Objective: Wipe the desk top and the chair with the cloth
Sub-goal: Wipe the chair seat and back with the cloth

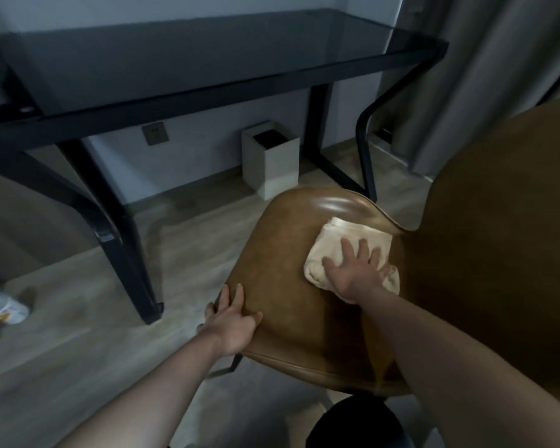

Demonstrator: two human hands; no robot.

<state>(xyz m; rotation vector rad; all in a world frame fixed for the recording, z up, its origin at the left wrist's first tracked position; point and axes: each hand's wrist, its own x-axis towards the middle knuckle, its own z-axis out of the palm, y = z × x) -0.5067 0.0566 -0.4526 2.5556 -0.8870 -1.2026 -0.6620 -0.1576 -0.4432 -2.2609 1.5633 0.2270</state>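
Note:
A brown leather chair [288,253] fills the lower right, its seat facing me and its backrest rising at the right. My right hand [353,273] lies flat with fingers spread on a folded cream cloth [343,236], pressing it onto the seat near the backrest. My left hand [232,321] grips the seat's left edge, thumb on top and fingers over the rim. The desk [191,59], dark glass on a black metal frame, stands behind the chair against the wall.
A white square bin [272,163] stands under the desk by the wall, next to a wall socket [153,132]. A grey curtain [482,76] hangs at the right. A crumpled plastic bag [0,305] lies on the wooden floor at the left.

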